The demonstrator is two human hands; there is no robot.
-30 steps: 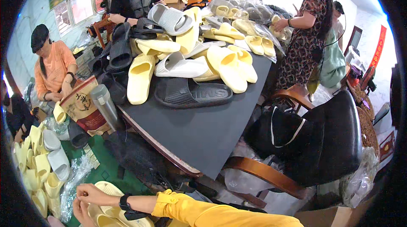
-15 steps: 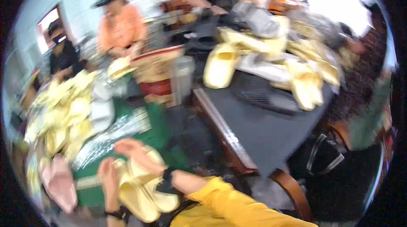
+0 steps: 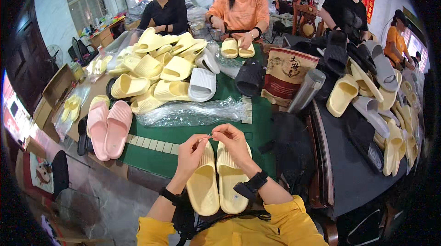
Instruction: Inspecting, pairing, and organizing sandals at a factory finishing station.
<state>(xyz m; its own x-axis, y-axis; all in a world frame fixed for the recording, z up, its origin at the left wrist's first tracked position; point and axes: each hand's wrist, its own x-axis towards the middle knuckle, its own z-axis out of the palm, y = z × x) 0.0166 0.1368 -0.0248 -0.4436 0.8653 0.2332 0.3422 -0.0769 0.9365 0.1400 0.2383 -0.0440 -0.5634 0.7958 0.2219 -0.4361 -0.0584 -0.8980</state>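
Observation:
A pair of pale yellow slide slippers (image 3: 203,194) lies side by side before me, toes pointing away, at the near edge of the green table mat (image 3: 151,161). Over their toe ends my left hand (image 3: 189,155) and my right hand (image 3: 234,148) meet, both with thumb and fingers pinched. Between the fingertips is something tiny and thin that I cannot make out. A sheaf of clear plastic bags (image 3: 190,112) lies just beyond my hands. Pink slippers (image 3: 117,129) stand together to the left.
Beyond the bags rises a heap of yellow slippers (image 3: 149,64), with a grey slipper (image 3: 202,84) at its right. A brown-and-red paper bag (image 3: 287,75) and a black slipper (image 3: 249,77) stand farther right. More slippers cover the dark table (image 3: 294,154). Several people work across from me.
The view has swung left and steadied. My hands, earlier apart and blurred over the slippers, now meet fingertip to fingertip above the toes.

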